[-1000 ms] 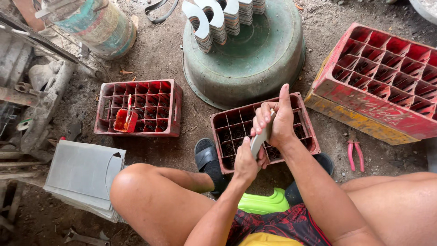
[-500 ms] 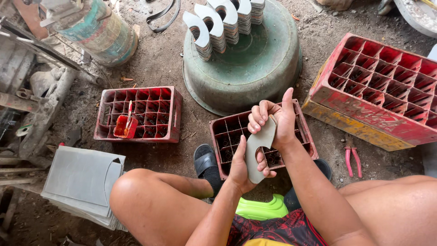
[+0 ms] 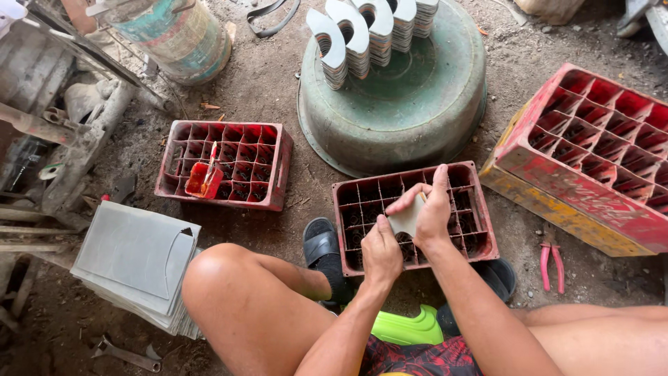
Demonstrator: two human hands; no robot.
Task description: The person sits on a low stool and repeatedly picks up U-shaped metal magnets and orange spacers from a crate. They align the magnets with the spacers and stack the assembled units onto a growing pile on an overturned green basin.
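Item: small flat piece of pale grey sheet metal (image 3: 406,219), curved in outline, held above the dark red compartmented crate (image 3: 480,209) that sat on the dirt floor just ahead of the seated person's knees.

Hold: left hand (image 3: 381,252) pinched the lower edge, fingers narrow and closed on the piece; right hand (image 3: 433,209) wrapped its upper side, fingers curled over the top edge, index finger extended. Both hands gripped it together.

Handling, as judged: light, thin and stiff, likely to flex only under firm pressure; cut edges probably sharp, so best taken by the flat faces near the rim rather than along the edge. Surface looked dull and smooth, moderately slippery.

Surroundings: stacks of similar curved metal blanks (image 3: 369,35), ridged at their layered edges, stood on an upturned green basin (image 3: 417,104), worn and dusty. A second red crate (image 3: 264,167) to the left held a small red container (image 3: 203,179). A larger red and yellow crate (image 3: 591,167) lay tilted at right. Flat grey sheets (image 3: 132,257) were piled beside the left knee. Pink-handled pliers (image 3: 552,263) lay on the ground, well apart.
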